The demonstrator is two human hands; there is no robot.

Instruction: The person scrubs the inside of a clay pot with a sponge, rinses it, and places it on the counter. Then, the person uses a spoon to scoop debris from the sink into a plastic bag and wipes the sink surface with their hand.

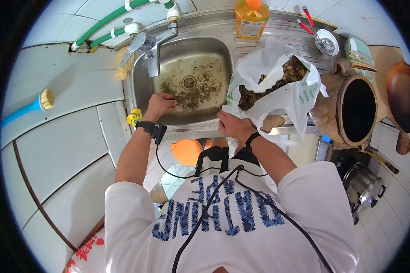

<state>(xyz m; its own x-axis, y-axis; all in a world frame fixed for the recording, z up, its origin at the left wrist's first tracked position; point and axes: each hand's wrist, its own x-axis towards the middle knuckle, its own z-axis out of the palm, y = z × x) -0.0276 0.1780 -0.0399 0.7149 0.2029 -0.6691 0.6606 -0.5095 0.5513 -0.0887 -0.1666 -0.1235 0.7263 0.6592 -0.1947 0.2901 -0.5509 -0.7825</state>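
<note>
My left hand (162, 105) is over the left front part of a steel sink (205, 44), its fingers bent together above dark crumbly debris (194, 97) spread around the drain. Whether anything is between those fingers cannot be told. My right hand (233, 123) rests at the sink's front right rim, beside the lower left edge of a white plastic bag (294, 99); its fingertips are partly hidden. Dark brown clumpy material (292, 71) shows in the bag's opening. A flat brown piece (272, 123) lies near my right wrist. The faucet (153, 58) reaches over the sink's back left.
An orange bottle (251, 20) stands behind the bag. To the right are a clay jar (341, 105), a small white strainer (327, 42), a green dish with chopsticks (362, 63) and a steel pot (362, 187). A blue-handled brush (42, 100) lies at left.
</note>
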